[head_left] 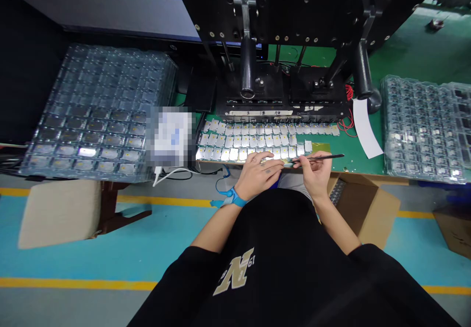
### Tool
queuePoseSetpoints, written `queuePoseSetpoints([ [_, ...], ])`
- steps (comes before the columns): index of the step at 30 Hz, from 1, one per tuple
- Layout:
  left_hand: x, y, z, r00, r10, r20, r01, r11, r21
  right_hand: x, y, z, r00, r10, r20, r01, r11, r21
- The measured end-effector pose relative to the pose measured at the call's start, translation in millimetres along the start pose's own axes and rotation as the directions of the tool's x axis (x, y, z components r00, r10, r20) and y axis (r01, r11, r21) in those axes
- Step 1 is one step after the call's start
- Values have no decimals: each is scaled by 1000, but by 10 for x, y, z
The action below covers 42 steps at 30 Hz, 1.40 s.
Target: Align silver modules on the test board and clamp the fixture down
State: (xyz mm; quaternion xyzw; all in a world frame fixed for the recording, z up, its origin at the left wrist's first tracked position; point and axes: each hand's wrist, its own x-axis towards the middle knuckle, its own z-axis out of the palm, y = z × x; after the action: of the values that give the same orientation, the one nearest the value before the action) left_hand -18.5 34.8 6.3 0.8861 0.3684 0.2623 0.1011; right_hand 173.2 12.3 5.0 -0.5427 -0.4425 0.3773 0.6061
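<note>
My left hand [258,174], with a blue strap [232,198] round its wrist, lies at the bench's front edge. Its fingers reach over the lower row of small silvery modules [230,154]; whether they pinch one of them is hidden. Close beside it on the right, my right hand [317,172] holds a thin dark tool [333,156], probably tweezers, whose tip points left toward the left fingertips. Three rows of the modules stand side by side in front of the black fixture [253,113]. A yellowish piece [322,148] lies just beyond my right hand.
Two black lever handles [248,67] [363,69] hang over the fixture. Stacked clear trays stand at left [106,116] and right [415,125]. A white strip [366,128] and red wires [348,121] lie right of the fixture. Below the bench are an open cardboard box [368,209] and a beige seat [61,214].
</note>
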Motion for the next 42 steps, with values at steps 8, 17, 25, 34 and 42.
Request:
queuePoseSetpoints([
  [8,109,94,-138,996,-16,86,13,999,32,321,-92,-208,992,15,-128,-20,999,-35],
  [17,339,229,198,996,94,0,-93,986,138,581,56,-254,996,70,-53,-70,998,0],
  [25,327,217,242,997,66,43,-71,989,128,570,68,-264,995,95,-31,-95,995,-19],
  [34,326,223,255,997,35,62,-41,995,95,562,61,-259,996,90,-20,-90,995,-29],
  [42,331,226,244,997,31,71,-37,995,92,542,66,-262,996,86,-12,-86,994,-71],
])
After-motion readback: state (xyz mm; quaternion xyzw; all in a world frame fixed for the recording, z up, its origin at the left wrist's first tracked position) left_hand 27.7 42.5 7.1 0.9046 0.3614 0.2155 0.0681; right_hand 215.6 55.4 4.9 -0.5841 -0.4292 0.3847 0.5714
